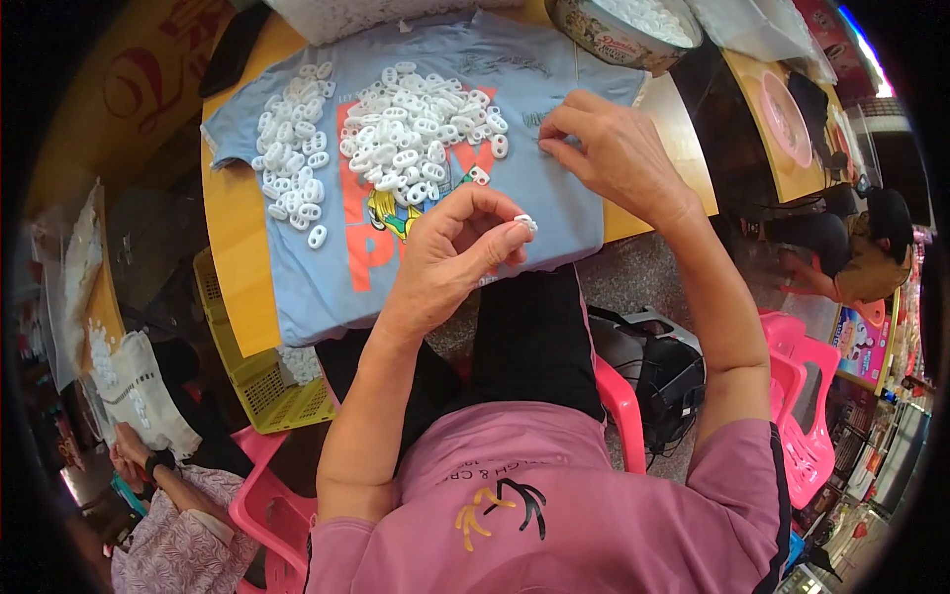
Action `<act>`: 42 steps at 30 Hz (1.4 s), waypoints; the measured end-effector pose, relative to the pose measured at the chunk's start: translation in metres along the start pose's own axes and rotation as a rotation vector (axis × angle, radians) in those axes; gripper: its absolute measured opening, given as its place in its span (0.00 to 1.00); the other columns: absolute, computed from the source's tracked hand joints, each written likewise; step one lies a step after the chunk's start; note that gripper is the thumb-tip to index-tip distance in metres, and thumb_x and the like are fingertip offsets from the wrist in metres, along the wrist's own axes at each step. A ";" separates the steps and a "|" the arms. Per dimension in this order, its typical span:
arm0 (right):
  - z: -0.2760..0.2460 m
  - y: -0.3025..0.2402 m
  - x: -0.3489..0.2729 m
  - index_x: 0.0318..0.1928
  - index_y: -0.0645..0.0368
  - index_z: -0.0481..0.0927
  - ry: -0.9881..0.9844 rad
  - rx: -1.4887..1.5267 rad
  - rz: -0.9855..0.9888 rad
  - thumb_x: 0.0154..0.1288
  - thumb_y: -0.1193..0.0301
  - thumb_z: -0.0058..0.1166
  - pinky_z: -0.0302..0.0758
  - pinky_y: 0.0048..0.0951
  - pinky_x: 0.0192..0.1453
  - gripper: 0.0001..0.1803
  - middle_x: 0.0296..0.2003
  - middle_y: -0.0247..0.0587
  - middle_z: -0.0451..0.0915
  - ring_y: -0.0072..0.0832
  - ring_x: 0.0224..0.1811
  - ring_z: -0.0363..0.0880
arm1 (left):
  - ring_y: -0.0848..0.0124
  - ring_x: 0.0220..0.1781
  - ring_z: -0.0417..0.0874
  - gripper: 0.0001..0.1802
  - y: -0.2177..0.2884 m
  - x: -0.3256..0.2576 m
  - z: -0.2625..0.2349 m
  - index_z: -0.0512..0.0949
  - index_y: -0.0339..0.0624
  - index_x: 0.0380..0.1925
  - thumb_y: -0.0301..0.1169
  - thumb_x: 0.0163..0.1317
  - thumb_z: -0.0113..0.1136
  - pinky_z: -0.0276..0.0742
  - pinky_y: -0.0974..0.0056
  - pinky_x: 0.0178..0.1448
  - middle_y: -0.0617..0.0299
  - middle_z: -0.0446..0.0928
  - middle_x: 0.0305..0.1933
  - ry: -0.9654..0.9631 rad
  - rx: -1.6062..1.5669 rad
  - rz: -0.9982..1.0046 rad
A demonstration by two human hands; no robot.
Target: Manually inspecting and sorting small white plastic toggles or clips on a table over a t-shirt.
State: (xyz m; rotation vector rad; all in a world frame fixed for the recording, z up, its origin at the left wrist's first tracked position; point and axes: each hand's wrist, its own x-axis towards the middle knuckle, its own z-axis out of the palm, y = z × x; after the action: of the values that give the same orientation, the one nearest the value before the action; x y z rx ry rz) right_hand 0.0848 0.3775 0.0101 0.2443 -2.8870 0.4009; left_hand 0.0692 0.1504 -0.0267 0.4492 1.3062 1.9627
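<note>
My left hand (450,259) pinches a small white plastic piece (526,224) between thumb and fingertips, above the near edge of the table. To its right, my right hand (618,153) hovers over the cloth with thumb and forefinger drawn together; whatever is between them is too small to make out. Beneath both lies a grey-blue printed T-shirt (554,213), spread over the table. A heap of white oval two-hole plastic pieces (411,124) rests on its middle. A looser strip of the same pieces (294,148) runs down its left side.
A round tin (618,38) of white pieces stands at the far right of the yellow table (233,272). Below the left edge are yellow crates (282,396). Pink chairs (807,416) flank me. Other people sit at left (178,515) and right (871,252).
</note>
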 end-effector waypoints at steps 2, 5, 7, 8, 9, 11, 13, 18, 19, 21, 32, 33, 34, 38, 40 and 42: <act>0.000 -0.001 0.000 0.35 0.57 0.81 -0.006 -0.021 -0.022 0.59 0.69 0.59 0.73 0.39 0.37 0.06 0.33 0.40 0.78 0.43 0.34 0.79 | 0.80 0.33 0.78 0.06 -0.001 0.000 0.000 0.76 0.38 0.38 0.27 0.64 0.62 0.75 0.74 0.38 0.66 0.78 0.33 0.008 -0.006 -0.005; 0.005 -0.002 0.002 0.34 0.57 0.81 0.023 -0.059 -0.023 0.59 0.69 0.59 0.74 0.40 0.35 0.06 0.32 0.40 0.77 0.43 0.33 0.79 | 0.79 0.34 0.79 0.07 -0.002 0.000 0.000 0.76 0.38 0.38 0.28 0.64 0.62 0.75 0.73 0.39 0.66 0.78 0.34 0.001 0.003 0.005; 0.010 -0.002 0.005 0.34 0.56 0.81 0.034 -0.145 -0.037 0.59 0.68 0.58 0.75 0.40 0.34 0.05 0.31 0.40 0.76 0.43 0.32 0.79 | 0.79 0.34 0.79 0.07 -0.003 0.000 0.000 0.76 0.38 0.38 0.28 0.64 0.62 0.76 0.73 0.39 0.66 0.78 0.34 0.008 -0.005 0.026; 0.010 -0.003 0.006 0.34 0.56 0.81 0.035 -0.143 -0.037 0.59 0.68 0.58 0.75 0.40 0.34 0.05 0.31 0.40 0.76 0.43 0.32 0.79 | 0.79 0.34 0.79 0.07 -0.004 0.000 -0.001 0.76 0.38 0.38 0.28 0.64 0.62 0.76 0.73 0.39 0.66 0.78 0.34 0.009 -0.003 0.025; 0.011 -0.004 0.006 0.34 0.56 0.81 0.036 -0.176 -0.064 0.59 0.69 0.58 0.75 0.40 0.34 0.05 0.31 0.40 0.76 0.43 0.32 0.79 | 0.79 0.34 0.79 0.07 -0.004 0.000 -0.001 0.76 0.38 0.38 0.28 0.64 0.62 0.76 0.73 0.40 0.66 0.78 0.34 0.009 -0.001 0.029; 0.012 -0.004 0.007 0.34 0.56 0.80 0.037 -0.211 -0.093 0.59 0.69 0.58 0.75 0.40 0.34 0.05 0.31 0.40 0.76 0.43 0.32 0.79 | 0.78 0.35 0.79 0.07 -0.003 0.000 0.000 0.76 0.38 0.38 0.28 0.64 0.63 0.76 0.72 0.40 0.65 0.78 0.34 0.009 0.000 0.035; 0.013 -0.002 0.005 0.34 0.56 0.80 0.066 -0.159 -0.105 0.59 0.69 0.58 0.75 0.39 0.34 0.06 0.31 0.40 0.76 0.42 0.32 0.79 | 0.78 0.35 0.79 0.07 -0.001 -0.001 0.000 0.76 0.38 0.38 0.28 0.64 0.63 0.76 0.72 0.40 0.65 0.78 0.34 0.007 0.003 0.023; 0.010 -0.004 0.007 0.34 0.56 0.80 0.059 -0.153 -0.143 0.59 0.69 0.58 0.75 0.38 0.34 0.06 0.30 0.39 0.76 0.42 0.32 0.79 | 0.78 0.35 0.79 0.08 -0.003 -0.001 -0.001 0.76 0.38 0.39 0.29 0.64 0.62 0.75 0.72 0.40 0.65 0.78 0.34 0.001 -0.008 0.031; 0.009 -0.005 0.008 0.34 0.56 0.80 0.041 -0.158 -0.162 0.59 0.68 0.58 0.75 0.38 0.34 0.06 0.30 0.39 0.76 0.41 0.32 0.79 | 0.78 0.35 0.79 0.08 -0.002 -0.001 0.000 0.76 0.38 0.39 0.29 0.64 0.62 0.75 0.72 0.39 0.65 0.78 0.34 -0.008 -0.019 0.028; 0.012 -0.003 0.010 0.34 0.56 0.80 0.032 -0.163 -0.172 0.59 0.68 0.58 0.75 0.38 0.34 0.06 0.30 0.39 0.76 0.41 0.32 0.79 | 0.78 0.35 0.79 0.08 -0.002 -0.001 -0.001 0.76 0.38 0.39 0.29 0.64 0.62 0.75 0.73 0.39 0.65 0.78 0.34 -0.007 -0.011 0.025; 0.003 0.014 0.010 0.37 0.63 0.79 0.087 0.210 -0.013 0.62 0.71 0.57 0.73 0.34 0.33 0.08 0.29 0.45 0.79 0.35 0.28 0.78 | 0.79 0.33 0.79 0.07 -0.006 0.000 -0.003 0.76 0.40 0.38 0.30 0.64 0.62 0.73 0.74 0.35 0.66 0.79 0.33 0.017 0.035 0.017; 0.000 0.014 0.007 0.38 0.64 0.79 0.052 0.260 0.063 0.63 0.71 0.57 0.73 0.33 0.33 0.08 0.29 0.45 0.80 0.34 0.28 0.77 | 0.79 0.33 0.79 0.07 -0.004 0.000 -0.003 0.76 0.40 0.38 0.30 0.64 0.62 0.72 0.74 0.35 0.66 0.79 0.33 0.013 0.027 0.023; -0.002 0.014 0.004 0.39 0.64 0.79 0.018 0.308 0.142 0.63 0.71 0.58 0.72 0.32 0.34 0.09 0.29 0.45 0.80 0.32 0.28 0.77 | 0.80 0.33 0.79 0.07 -0.004 0.000 -0.002 0.76 0.40 0.38 0.30 0.64 0.62 0.72 0.75 0.35 0.66 0.79 0.33 0.005 0.018 0.027; -0.001 0.013 -0.004 0.39 0.64 0.79 -0.007 0.290 0.077 0.63 0.71 0.58 0.73 0.32 0.34 0.09 0.29 0.44 0.80 0.33 0.29 0.78 | 0.80 0.33 0.79 0.07 -0.004 0.000 -0.002 0.76 0.40 0.38 0.30 0.64 0.62 0.72 0.75 0.35 0.66 0.79 0.33 -0.005 0.014 0.024; 0.003 0.013 -0.003 0.38 0.64 0.79 -0.001 0.270 0.005 0.62 0.71 0.58 0.73 0.32 0.35 0.08 0.30 0.44 0.80 0.34 0.30 0.78 | 0.80 0.33 0.79 0.07 -0.004 0.000 -0.002 0.76 0.40 0.38 0.30 0.64 0.62 0.72 0.74 0.35 0.66 0.79 0.33 0.011 0.040 0.019; 0.005 0.011 0.002 0.38 0.63 0.79 -0.009 0.252 -0.016 0.61 0.71 0.58 0.74 0.34 0.36 0.08 0.31 0.45 0.80 0.37 0.31 0.78 | 0.79 0.32 0.79 0.07 -0.005 0.001 -0.002 0.76 0.39 0.39 0.28 0.64 0.62 0.73 0.74 0.33 0.64 0.79 0.33 0.014 0.032 0.027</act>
State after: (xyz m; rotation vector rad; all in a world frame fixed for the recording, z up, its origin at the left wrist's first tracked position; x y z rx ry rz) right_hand 0.0800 0.3857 0.0029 0.3100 -2.8364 0.7639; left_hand 0.0694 0.1507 -0.0322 0.4719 1.3483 1.9726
